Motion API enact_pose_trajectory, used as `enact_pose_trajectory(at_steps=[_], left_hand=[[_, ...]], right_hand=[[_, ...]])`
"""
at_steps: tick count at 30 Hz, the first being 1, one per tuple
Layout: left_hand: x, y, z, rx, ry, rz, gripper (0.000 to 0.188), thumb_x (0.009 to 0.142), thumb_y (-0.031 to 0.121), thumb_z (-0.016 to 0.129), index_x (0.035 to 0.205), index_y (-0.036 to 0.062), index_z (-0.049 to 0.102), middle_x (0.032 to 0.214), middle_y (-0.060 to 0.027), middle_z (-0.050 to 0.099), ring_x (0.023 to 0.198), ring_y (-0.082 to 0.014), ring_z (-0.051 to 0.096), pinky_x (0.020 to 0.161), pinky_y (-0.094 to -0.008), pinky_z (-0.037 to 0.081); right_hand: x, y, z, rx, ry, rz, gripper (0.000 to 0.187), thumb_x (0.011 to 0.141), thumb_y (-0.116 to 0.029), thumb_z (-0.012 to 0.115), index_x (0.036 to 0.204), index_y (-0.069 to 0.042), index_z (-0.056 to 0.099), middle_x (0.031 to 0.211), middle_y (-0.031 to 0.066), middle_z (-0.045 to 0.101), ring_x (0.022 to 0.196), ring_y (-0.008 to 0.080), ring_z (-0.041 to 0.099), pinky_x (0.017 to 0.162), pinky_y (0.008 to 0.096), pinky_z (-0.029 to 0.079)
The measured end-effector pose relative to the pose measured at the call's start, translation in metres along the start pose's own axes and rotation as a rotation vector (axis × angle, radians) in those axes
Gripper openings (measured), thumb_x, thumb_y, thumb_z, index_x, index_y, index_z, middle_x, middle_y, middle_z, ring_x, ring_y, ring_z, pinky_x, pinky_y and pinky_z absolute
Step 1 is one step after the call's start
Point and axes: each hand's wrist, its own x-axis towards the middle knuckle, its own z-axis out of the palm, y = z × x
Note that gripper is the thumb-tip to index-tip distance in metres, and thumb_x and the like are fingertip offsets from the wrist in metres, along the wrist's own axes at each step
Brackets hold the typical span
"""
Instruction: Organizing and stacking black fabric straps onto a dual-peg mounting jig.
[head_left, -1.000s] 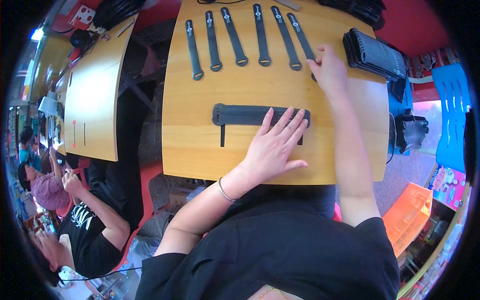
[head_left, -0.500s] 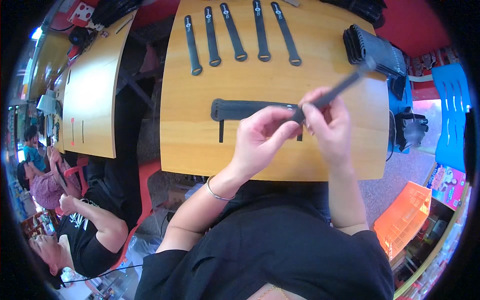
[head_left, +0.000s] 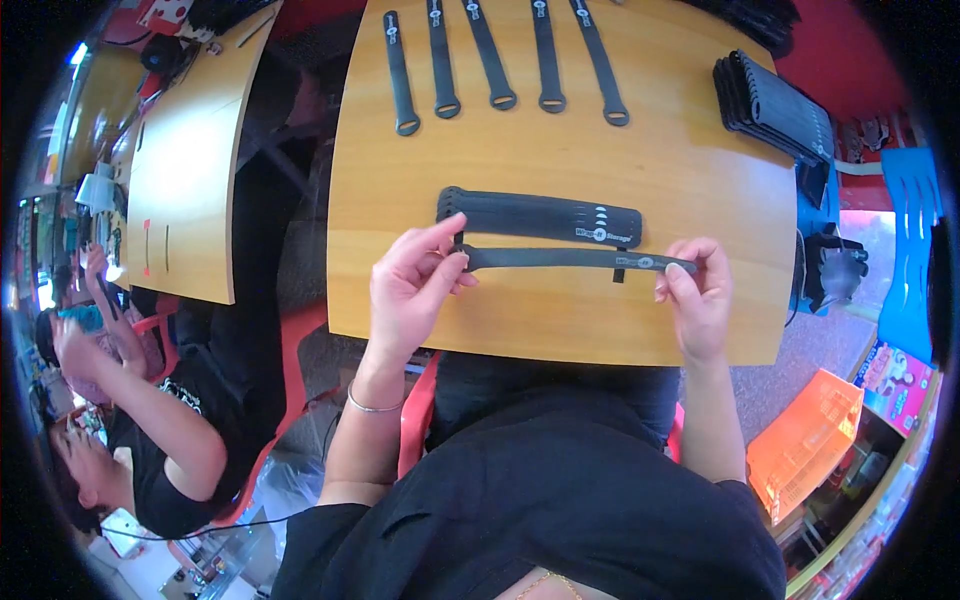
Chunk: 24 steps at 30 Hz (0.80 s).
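I saw the left hand (head_left: 408,290) and right hand (head_left: 703,295) pinching a strap (head_left: 560,257), ends part-hidden, near the table's front edge (head_left: 560,345).

White-printed black strap (head_left: 555,258); honey-brown tabletop (head_left: 520,150); orange basket (head_left: 803,440)

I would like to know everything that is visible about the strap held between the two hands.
The strap is long, narrow and blackish, with a matte look, perhaps fabric or rubber. White print shows near its right end, which the right hand pinches. The left hand pinches the left end, partly hiding it. The strap runs nearly straight from side to side, slightly bowed, on the person's side of the pile of straps.
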Motion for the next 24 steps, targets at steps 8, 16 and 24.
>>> enact_pose_trajectory(at_steps=[8, 16, 24], left_hand=[[0.018, -0.012, -0.016, -0.019, 0.063, -0.032, 0.016, 0.088, -0.001, 0.059, 0.103, -0.005, 0.063, 0.086, -0.0107, 0.068, 0.073, -0.0132, 0.067, 0.063, -0.0202, 0.052], [0.027, -0.017, -0.022, 0.22, 0.082, 0.016, 0.012, 0.087, -0.002, 0.059, 0.098, -0.0027, 0.064, 0.078, -0.0025, 0.065, 0.072, -0.0082, 0.065, 0.064, -0.0183, 0.049], [0.028, -0.016, -0.018, 0.125, 0.13, -0.026, 0.009, 0.087, -0.003, 0.06, 0.095, -0.0022, 0.064, 0.076, 0.0005, 0.062, 0.067, -0.0037, 0.058, 0.062, -0.0173, 0.048]], right_hand=[[-0.001, 0.013, -0.002, -0.263, 0.007, 0.087, 0.01, 0.089, -0.001, 0.059, 0.097, -0.004, 0.053, 0.082, -0.0008, 0.056, 0.067, 0.0047, 0.054, 0.059, 0.0183, 0.046], [0.001, 0.014, 0.008, -0.263, 0.053, 0.102, 0.018, 0.086, 0.003, 0.061, 0.099, -0.005, 0.053, 0.084, -0.0037, 0.052, 0.068, 0.0018, 0.048, 0.058, 0.0161, 0.04], [0.001, 0.016, 0.008, -0.291, 0.034, 0.107, 0.017, 0.086, 0.003, 0.061, 0.1, -0.005, 0.054, 0.083, -0.0039, 0.052, 0.069, 0.0018, 0.048, 0.06, 0.0162, 0.04]])
